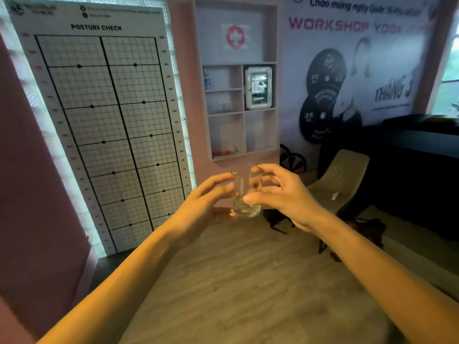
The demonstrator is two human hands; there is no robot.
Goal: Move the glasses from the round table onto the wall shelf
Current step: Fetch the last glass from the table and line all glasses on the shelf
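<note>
Two hands: both reach forward over the worktop and meet around a clear glass.
Chart (99, 125): tall white posture-check grid board, far left, leaning against the wall.
Left hand (206, 202): palm turned inward just left of the glass; fingers (218, 180) spread and loosely curved beside its upper part, thumb low near the base. Whether they touch the glass I cannot tell; no firm grip shows.
Glass (246, 194): possibly two tall tumblers side by side, since two rims show at the top, but blur makes this unsure. Upright, thick clear base, at the far edge of the worktop; whether it rests there or is lifted just above is not clear.
Right hand (280, 194): wrapped on the glass from the right, thumb pressed across the front low down, fingers (267, 171) curled round the upper part near the rim. It grips the glass.
Worktop (248, 281): pale wood-grain surface, filling the lower middle.
Shelf (238, 110): white recessed wall unit with several compartments, above and behind the hands, well apart from the glass.
Chair (340, 180): beige, behind the worktop to the right.
Banner (360, 60): yoga workshop poster with weight plates, far right wall.
</note>
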